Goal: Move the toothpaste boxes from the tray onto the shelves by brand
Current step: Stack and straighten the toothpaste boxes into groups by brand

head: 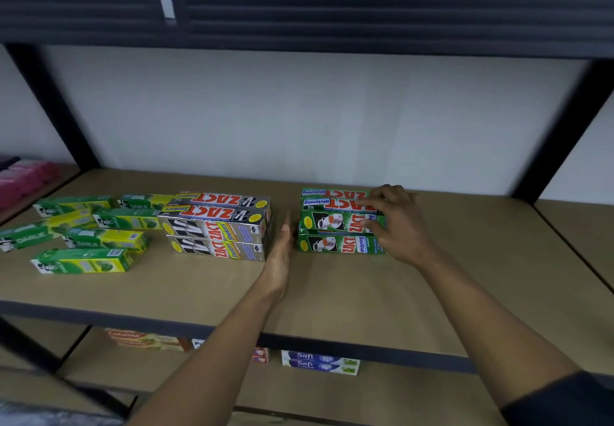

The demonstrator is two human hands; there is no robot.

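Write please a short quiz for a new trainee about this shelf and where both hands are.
1. True or false: the left hand is between the silver Zact Smokers stack and the green Zact Whitening stack.
2. The right hand grips: A Colgate boxes; B the green stack's right end; C Safi boxes.
3. Which brand lies loose at the left of the shelf?
Key: 1 true; 2 B; 3 Darlie boxes.

Right hand [395,223] grips the green Zact stack [335,223], left hand [282,253] flat at its left end, silver Zact boxes [219,226] further left.
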